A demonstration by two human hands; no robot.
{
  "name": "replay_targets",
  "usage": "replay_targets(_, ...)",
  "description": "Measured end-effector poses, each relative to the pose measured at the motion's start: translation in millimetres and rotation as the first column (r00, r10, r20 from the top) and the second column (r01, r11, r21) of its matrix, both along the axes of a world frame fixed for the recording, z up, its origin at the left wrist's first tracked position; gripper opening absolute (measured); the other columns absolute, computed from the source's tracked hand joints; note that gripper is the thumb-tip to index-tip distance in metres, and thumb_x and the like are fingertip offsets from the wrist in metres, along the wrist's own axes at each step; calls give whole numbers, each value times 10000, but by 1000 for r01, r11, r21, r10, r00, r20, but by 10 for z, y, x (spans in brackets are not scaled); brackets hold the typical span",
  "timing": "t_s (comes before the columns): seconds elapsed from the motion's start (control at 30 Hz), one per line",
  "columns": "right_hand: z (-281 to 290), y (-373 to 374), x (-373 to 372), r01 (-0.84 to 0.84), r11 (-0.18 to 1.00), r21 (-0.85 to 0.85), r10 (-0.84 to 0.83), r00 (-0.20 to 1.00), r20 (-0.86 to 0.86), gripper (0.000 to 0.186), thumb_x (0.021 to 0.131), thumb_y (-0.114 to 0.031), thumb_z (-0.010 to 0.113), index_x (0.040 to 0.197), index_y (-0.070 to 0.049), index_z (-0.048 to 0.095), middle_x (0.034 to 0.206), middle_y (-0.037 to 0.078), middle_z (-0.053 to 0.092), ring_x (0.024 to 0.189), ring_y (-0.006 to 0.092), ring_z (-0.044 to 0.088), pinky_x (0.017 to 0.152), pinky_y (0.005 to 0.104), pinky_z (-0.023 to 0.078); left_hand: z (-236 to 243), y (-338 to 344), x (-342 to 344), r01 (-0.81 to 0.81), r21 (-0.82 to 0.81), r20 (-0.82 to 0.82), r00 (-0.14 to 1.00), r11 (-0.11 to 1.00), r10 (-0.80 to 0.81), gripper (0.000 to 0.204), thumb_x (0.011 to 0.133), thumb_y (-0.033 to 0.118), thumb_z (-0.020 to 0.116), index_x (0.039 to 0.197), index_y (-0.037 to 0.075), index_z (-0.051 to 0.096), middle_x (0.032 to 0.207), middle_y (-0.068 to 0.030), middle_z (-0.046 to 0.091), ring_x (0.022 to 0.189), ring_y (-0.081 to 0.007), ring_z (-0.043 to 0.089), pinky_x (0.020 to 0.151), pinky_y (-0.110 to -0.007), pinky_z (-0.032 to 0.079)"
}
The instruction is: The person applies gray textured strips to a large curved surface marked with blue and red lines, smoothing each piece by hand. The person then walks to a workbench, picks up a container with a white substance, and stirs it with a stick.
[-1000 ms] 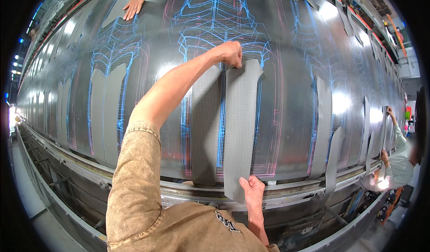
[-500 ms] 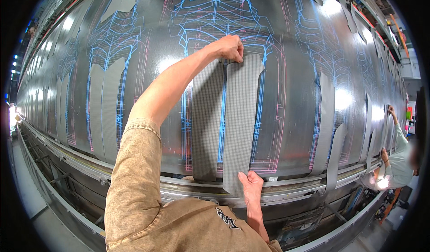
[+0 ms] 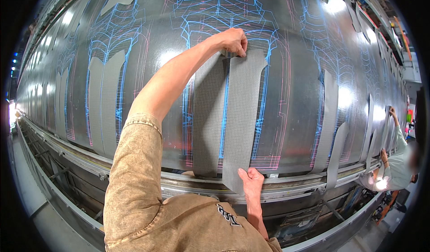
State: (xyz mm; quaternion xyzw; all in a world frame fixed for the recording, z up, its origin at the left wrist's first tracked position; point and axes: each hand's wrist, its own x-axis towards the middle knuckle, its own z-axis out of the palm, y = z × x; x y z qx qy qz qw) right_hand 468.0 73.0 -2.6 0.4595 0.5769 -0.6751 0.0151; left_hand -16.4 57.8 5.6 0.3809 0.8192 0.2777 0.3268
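Gray strip (image 3: 244,113): long, thin, fine grid pattern, upper R side flares out, lower end cut at a slant. It's over the dark desk (image 3: 295,131), mid-view; L hand (image 3: 234,41) pinched at top edge, R hand (image 3: 252,180) clamped on lower R corner. Lower end overhangs near edge, above metal rail (image 3: 286,190). Narrow blue-lined gap btwn it & 2nd strip (image 3: 208,126) on L; bare room on R. Desk glossy, w/ blue & pink lines; co-worker (image 3: 395,164) far R.
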Motion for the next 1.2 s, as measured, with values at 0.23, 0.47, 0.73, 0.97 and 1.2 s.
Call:
replay_targets(0.23, -18, -26, -4, -3, 1000, -10, 3, 1000, 25, 202, 834, -24, 758, 723, -13, 589, 679, -56, 570, 620, 13, 458, 541, 202, 372, -63, -75, -12, 10, 89, 22, 1000, 996, -12, 148, 716, 147, 809, 806, 48, 745, 769, -63, 712, 732, -172, 668, 678, -317, 532)
replay_targets(0.47, -52, -59, 29, -35, 998, 54, 34, 999, 21, 329, 832, -44, 759, 651, -61, 485, 626, -91, 430, 581, 13, 334, 489, 222, 272, -66, -96, 22, 10, 96, 8, 1000, 995, -10, 144, 733, 164, 811, 812, 63, 746, 783, -58, 713, 738, -167, 664, 682, -320, 529)
replay_targets(0.73, 8, -66, -50, -100, 979, 177, 91, 994, 59, 412, 821, -72, 784, 626, -75, 422, 608, -98, 351, 578, 19, 273, 479, 228, 219, -94, -96, 15, 24, 100, -58, 998, 995, -18, 158, 737, 194, 806, 820, 71, 752, 784, -62, 709, 745, -175, 668, 713, -317, 541)
replay_targets(0.97, 74, -82, -94, -86, 986, 145, 78, 995, 60, 389, 817, -56, 790, 629, -68, 449, 605, -96, 374, 573, 10, 282, 473, 219, 217, -65, -87, 48, 10, 81, -93, 996, 997, -3, 171, 735, 198, 809, 828, 67, 750, 807, -68, 713, 769, -186, 673, 733, -326, 542)
replay_targets(1.2, 82, -89, -100, -108, 979, 172, 97, 993, 73, 382, 807, -63, 800, 629, -52, 463, 593, -90, 376, 570, 15, 294, 467, 224, 229, -69, -108, 30, 16, 98, -66, 998, 995, -10, 166, 740, 190, 809, 831, 66, 749, 803, -66, 712, 769, -182, 674, 741, -325, 541)
